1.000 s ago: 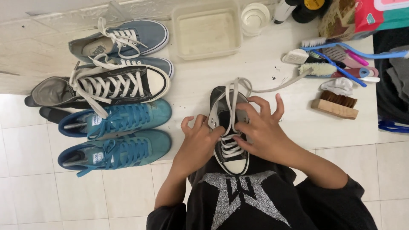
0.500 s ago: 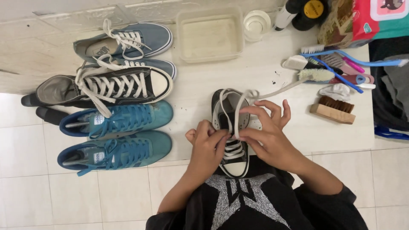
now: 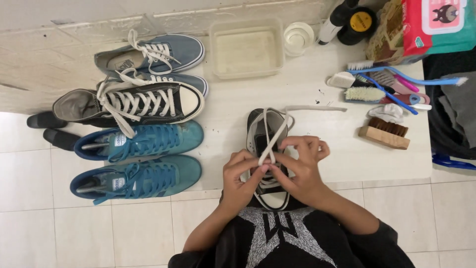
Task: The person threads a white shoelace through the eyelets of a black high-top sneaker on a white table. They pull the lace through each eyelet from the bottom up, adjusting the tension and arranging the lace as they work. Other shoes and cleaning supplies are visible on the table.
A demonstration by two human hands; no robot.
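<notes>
A black high-top sneaker (image 3: 267, 196) with a white toe cap lies in front of me, toe toward my lap. Its white lace (image 3: 271, 136) crosses in an X over the opening, and one end trails right across the white mat (image 3: 317, 144). My left hand (image 3: 240, 176) pinches the lace at the crossing, on the shoe's left side. My right hand (image 3: 300, 168) grips the same lace from the right, fingertips meeting the left hand's over the tongue.
On the left stand a black high-top (image 3: 134, 101), two blue-grey sneakers (image 3: 153, 54) and two teal sneakers (image 3: 141, 141). A clear tub (image 3: 246, 48) and small cup (image 3: 298, 37) sit at the back. Brushes (image 3: 384, 131) and toothbrushes (image 3: 396, 79) lie at the right.
Both hands have slid down the shoe toward me, drawing the lace into a crossed loop. The loose lace end now lies straighter out to the right.
</notes>
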